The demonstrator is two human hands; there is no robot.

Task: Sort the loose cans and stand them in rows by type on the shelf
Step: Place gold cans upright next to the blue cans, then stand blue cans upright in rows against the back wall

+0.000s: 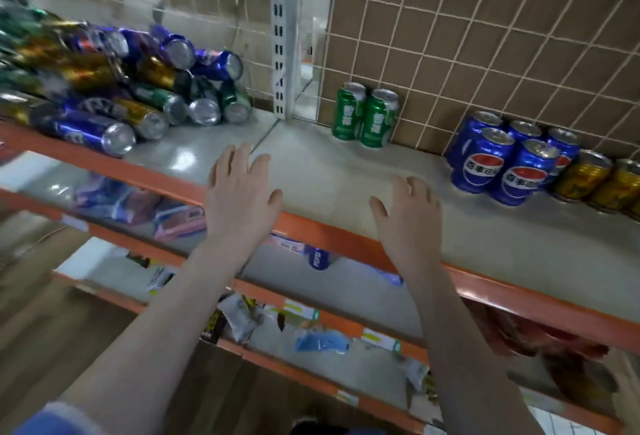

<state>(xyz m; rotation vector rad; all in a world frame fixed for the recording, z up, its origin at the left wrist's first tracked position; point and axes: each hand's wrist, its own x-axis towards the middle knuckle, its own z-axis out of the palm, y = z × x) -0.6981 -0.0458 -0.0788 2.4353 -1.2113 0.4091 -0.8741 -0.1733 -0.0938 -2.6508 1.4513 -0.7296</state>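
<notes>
A heap of loose cans (114,88), blue, gold and green, lies on its side at the left of the top shelf (346,171). Two green cans (363,117) stand upright against the back mesh. To their right stands a group of blue cola cans (502,161), and beyond them gold cans (602,180) at the right edge. My left hand (239,195) hovers over the shelf's front edge with fingers spread and nothing in it. My right hand (408,220) is beside it, also spread and holding nothing.
The shelf has an orange front rail (346,244) and a wire mesh back (485,36) over brown tiles. A white slotted upright (282,36) divides the two bays. Lower shelves hold packets and a blue can (318,258). Wooden floor shows at the lower left.
</notes>
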